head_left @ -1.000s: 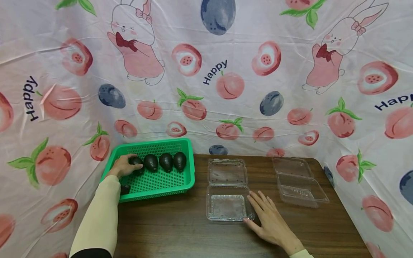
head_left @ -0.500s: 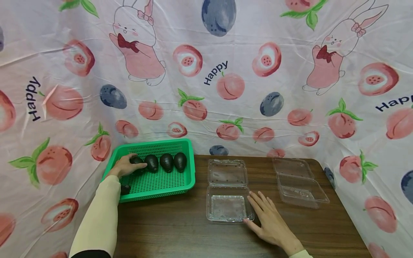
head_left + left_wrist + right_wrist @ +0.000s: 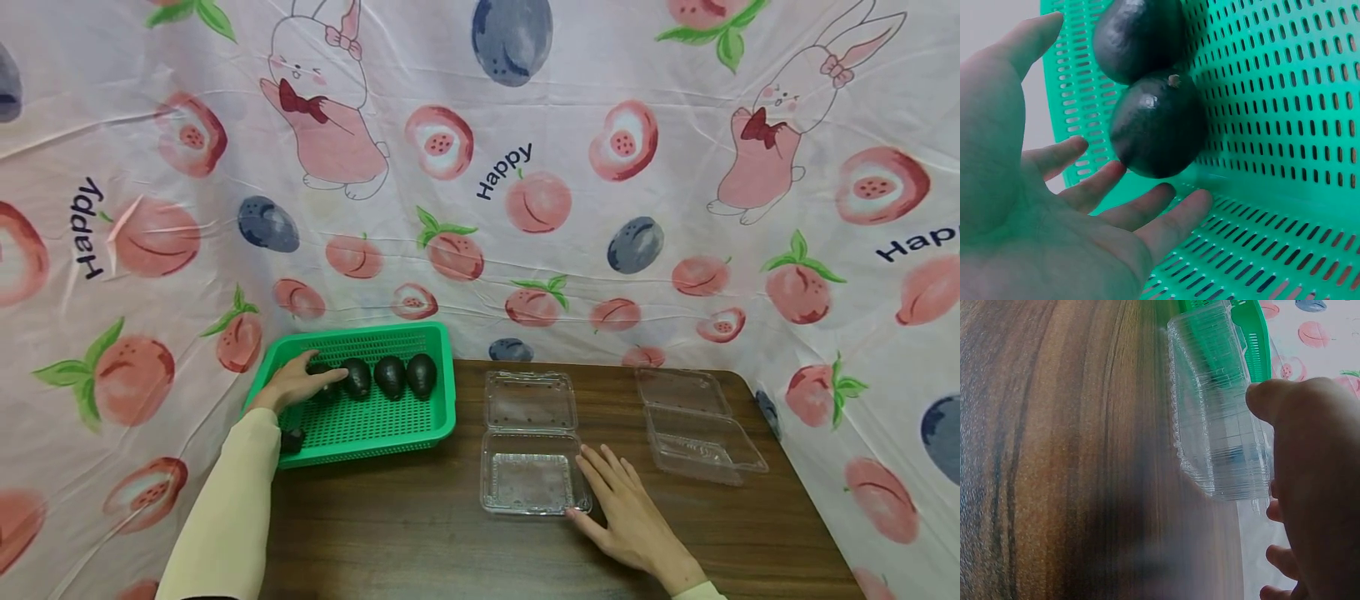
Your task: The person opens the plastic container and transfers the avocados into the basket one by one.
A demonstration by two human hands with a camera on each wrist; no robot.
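In the head view, dark avocados (image 3: 357, 379) stand in a row in a green plastic basket (image 3: 444, 429). My left hand (image 3: 288, 385) reaches over the basket's left side, thumb and fingers spread around the leftmost avocado (image 3: 324, 393). The left wrist view shows that avocado (image 3: 1159, 128) close to the fingertips, with the hand not wrapped round it. Another dark avocado (image 3: 291, 440) is partly hidden by the left sleeve. My right hand (image 3: 626, 512) lies with extended fingers against the right edge of an opened clear plastic clamshell box (image 3: 528, 483); its thumb meets the box's near corner.
A second opened clear clamshell box (image 3: 693, 450) stands farther right on the brown wooden table (image 3: 405, 533). Fruit-and-rabbit printed cloth (image 3: 540, 108) hangs behind the table and along both sides.
My left thumb has spread to the right, away from the fingers, widening the hand over the leftmost avocado. The right hand stays at the box. The head view has shifted slightly.
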